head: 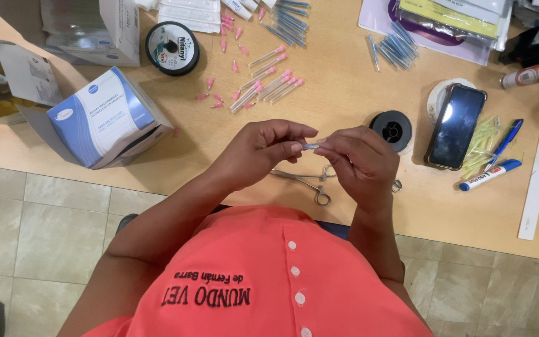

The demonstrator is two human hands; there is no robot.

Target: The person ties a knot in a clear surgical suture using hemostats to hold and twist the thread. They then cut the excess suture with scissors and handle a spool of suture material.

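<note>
My left hand (263, 148) and my right hand (360, 159) meet above the wooden table's front edge (444, 215). Together they pinch a small blue-hubbed needle in a clear cap (312, 145) between their fingertips. Metal forceps (310, 182) lie on the table just under my hands. Beyond them lie several pink-hubbed capped needles (268, 83) and loose pink caps. A small black spool (392, 130) sits just past my right hand.
A blue and white box (104, 115) lies tipped at the left. A large thread spool (171, 47) sits behind it. Blue capped needles (394, 45), a phone (456, 125), yellow-green caps (483, 140), a blue marker (490, 175), a white strip (536, 182) lie at the right.
</note>
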